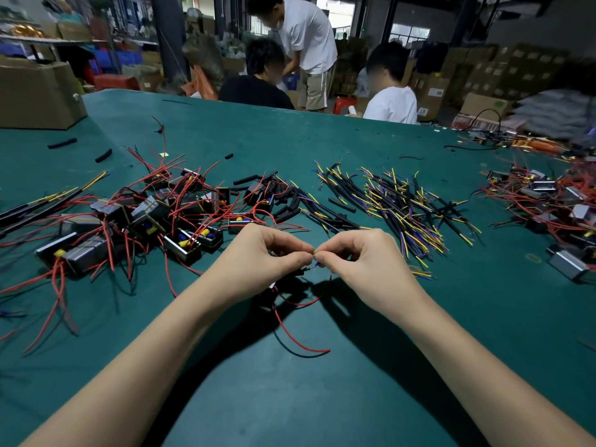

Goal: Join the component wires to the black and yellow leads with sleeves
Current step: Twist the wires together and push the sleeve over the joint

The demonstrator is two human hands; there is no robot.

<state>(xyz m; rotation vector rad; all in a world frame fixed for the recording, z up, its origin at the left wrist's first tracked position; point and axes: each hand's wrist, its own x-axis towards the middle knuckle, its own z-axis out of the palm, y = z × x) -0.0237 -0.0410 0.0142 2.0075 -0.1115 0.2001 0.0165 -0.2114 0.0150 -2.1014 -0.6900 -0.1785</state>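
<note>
My left hand (264,250) and my right hand (361,256) meet fingertip to fingertip above the green table (322,382). Both pinch thin wire ends at the joint (313,253) between them. A red wire (300,340) hangs down from this joint and curls onto the table. A small dark component (274,287) lies under my left hand, mostly hidden. A pile of black and yellow leads (400,204) lies behind my right hand. Short black sleeves (287,214) lie behind my left hand.
A heap of boxy components with red wires (129,221) covers the left of the table. Another heap (554,204) sits at the right edge. Loose sleeve pieces (103,155) lie at far left. Three persons are beyond the table's far edge, among stacked cardboard boxes (38,95).
</note>
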